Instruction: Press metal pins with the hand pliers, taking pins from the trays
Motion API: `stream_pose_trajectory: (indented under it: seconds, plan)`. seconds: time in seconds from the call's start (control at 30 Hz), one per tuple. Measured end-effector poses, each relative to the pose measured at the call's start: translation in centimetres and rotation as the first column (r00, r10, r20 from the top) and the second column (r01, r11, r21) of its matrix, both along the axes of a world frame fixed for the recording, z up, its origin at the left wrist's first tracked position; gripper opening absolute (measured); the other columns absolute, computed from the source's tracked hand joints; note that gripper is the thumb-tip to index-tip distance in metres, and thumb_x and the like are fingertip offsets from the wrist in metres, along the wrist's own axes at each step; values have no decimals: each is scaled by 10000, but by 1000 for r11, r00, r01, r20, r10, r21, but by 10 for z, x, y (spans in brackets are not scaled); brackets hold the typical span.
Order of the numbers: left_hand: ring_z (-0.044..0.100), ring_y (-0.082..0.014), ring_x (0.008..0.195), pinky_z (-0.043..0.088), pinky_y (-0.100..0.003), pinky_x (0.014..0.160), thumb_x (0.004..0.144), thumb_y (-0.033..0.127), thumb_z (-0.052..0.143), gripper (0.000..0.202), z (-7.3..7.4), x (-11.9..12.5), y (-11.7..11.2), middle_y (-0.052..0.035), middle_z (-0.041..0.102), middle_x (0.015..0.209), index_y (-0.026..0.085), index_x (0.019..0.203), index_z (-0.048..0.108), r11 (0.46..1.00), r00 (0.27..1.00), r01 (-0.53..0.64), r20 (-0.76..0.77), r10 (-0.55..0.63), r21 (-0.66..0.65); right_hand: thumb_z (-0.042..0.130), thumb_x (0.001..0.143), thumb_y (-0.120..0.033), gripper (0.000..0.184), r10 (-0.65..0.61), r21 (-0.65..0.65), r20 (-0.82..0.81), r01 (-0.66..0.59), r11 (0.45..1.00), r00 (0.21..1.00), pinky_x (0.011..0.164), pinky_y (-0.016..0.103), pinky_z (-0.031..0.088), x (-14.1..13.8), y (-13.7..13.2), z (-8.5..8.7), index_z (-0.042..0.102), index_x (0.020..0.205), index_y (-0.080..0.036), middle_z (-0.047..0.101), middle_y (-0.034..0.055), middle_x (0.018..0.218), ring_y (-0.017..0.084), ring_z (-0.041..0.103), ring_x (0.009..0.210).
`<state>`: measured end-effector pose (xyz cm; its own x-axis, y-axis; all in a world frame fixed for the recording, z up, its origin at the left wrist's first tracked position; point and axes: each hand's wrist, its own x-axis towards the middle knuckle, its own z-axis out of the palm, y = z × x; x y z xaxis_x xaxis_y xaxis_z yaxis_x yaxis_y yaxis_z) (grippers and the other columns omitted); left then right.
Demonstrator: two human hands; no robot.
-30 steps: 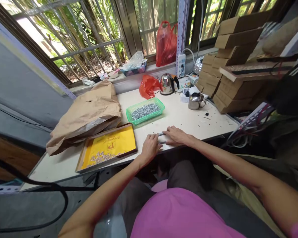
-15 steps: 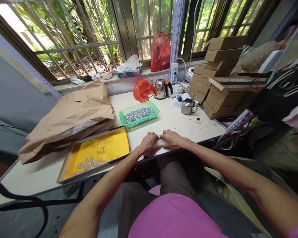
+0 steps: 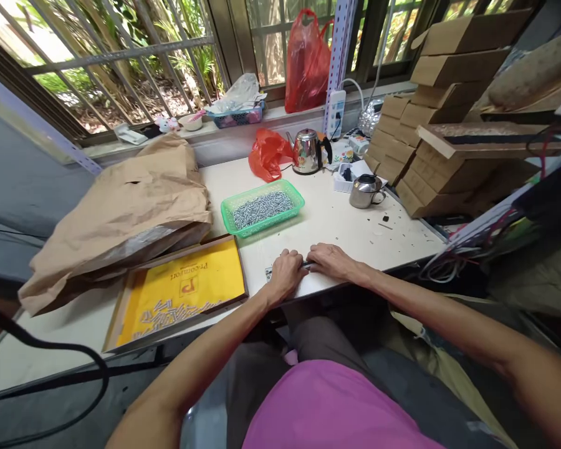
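While both palms are bearing down near the front edge of the white table top (image 3: 350,227), the left hand (image 3: 285,275) and the right hand (image 3: 331,260) are working together, fingertips almost meeting; a slender metal piece (image 3: 305,265) is showing in the narrow gap between them, and a similar metal end is protruding just beyond the left hand's outer side, though whether this is the same piece cannot be determined. The fingers are covering the contact, so a true clamp cannot be confirmed.

For good control, even fingertip pressure from both sides is advisable; the piece is best kept flat on the table top and clear of the front edge, with the wrists held low and steady.

Both forearms are extending inward from the lower corners of the view, converging at the wrists; the hands are lying palm-down with the fingers slightly curved.

A green plastic basket (image 3: 273,219) of silver fasteners is sitting ahead of the left hand; a yellow-lined tray (image 3: 187,254) holding loose metal pieces is lying just left of it; a steel mug (image 3: 367,191) is standing ahead of the right hand and to its right.
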<state>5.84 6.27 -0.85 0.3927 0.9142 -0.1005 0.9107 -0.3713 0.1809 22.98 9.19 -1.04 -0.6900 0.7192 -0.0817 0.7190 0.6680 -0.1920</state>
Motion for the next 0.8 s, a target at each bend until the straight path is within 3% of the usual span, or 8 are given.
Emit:
stream_pose_trajectory:
  seconds: [0.1, 0.2, 0.27, 0.37, 0.5, 0.6, 0.7, 0.8]
  plan:
    - [531, -270, 1086, 473, -383, 890, 864, 331, 605, 290, -7, 1, -11, -120, 627, 1108, 148, 1088, 613, 997, 999, -39, 30, 37, 68, 660, 835, -379, 398, 64, 12, -88, -63, 998, 994, 832, 318, 427, 12, 10, -8, 621, 1154, -144, 605, 118, 1056, 238, 560, 992]
    - [454, -306, 1271, 410, -439, 1030, 880, 248, 580, 395, -24, 6, -30, -172, 520, 1350, 109, 1246, 527, 980, 995, -64, 91, 48, 186, 620, 845, -500, 564, 152, -56, -176, -164, 985, 973, 891, 343, 432, 25, 27, -18, 551, 1272, -138, 588, 143, 1162, 251, 556, 1059]
    - [373, -327, 1360, 366, -467, 1083, 901, 200, 537, 411, -37, 13, -43, -191, 445, 1437, 88, 1294, 491, 971, 991, -50, 130, 20, 236, 550, 900, -467, 519, 152, -74, -210, -171, 983, 966, 916, 342, 423, 29, 35, -22, 527, 1304, -142, 587, 143, 1187, 240, 555, 1079]
    - [371, -323, 1374, 361, -491, 1093, 945, 246, 472, 387, -49, 22, -58, -162, 477, 1427, 121, 1311, 488, 966, 977, -13, 208, -42, 258, 539, 913, -328, 369, 70, -17, -163, -73, 997, 984, 893, 332, 418, 23, 38, -22, 584, 1228, -141, 609, 134, 1120, 230, 554, 1043]
    - [456, -285, 1317, 340, -502, 1111, 972, 352, 415, 344, -48, 27, -68, -100, 589, 1314, 183, 1244, 541, 966, 951, 15, 293, -93, 257, 538, 909, -274, 173, -70, 79, -42, 73, 994, 997, 833, 339, 390, 1, 45, -11, 672, 967, -180, 643, 91, 1012, 228, 539, 977]
    - [448, -276, 1323, 334, -496, 1116, 969, 369, 418, 355, -46, 25, -69, -106, 589, 1306, 178, 1243, 541, 968, 939, 22, 326, -105, 249, 550, 907, -272, 166, -116, 99, 17, 114, 989, 993, 830, 348, 364, -16, 49, 1, 679, 963, -183, 646, 93, 1033, 241, 520, 1000]
    - [425, -283, 1338, 317, -501, 1122, 959, 388, 438, 404, -47, 23, -70, -123, 556, 1342, 176, 1294, 516, 970, 926, 41, 357, -127, 240, 536, 914, -252, 211, 87, 80, -4, -86, 993, 996, 800, 319, 363, -39, 37, 12, 673, 1067, -207, 620, 92, 1082, 222, 503, 998]
    - [480, -303, 1282, 360, -493, 1086, 933, 426, 484, 462, -49, 23, -76, -139, 572, 1317, 176, 1321, 514, 982, 915, 60, 383, -125, 179, 559, 897, -258, 167, 427, 47, -13, -426, 903, 904, 750, 309, 367, -68, 9, 13, 702, 981, -241, 606, 82, 1014, 216, 489, 948]
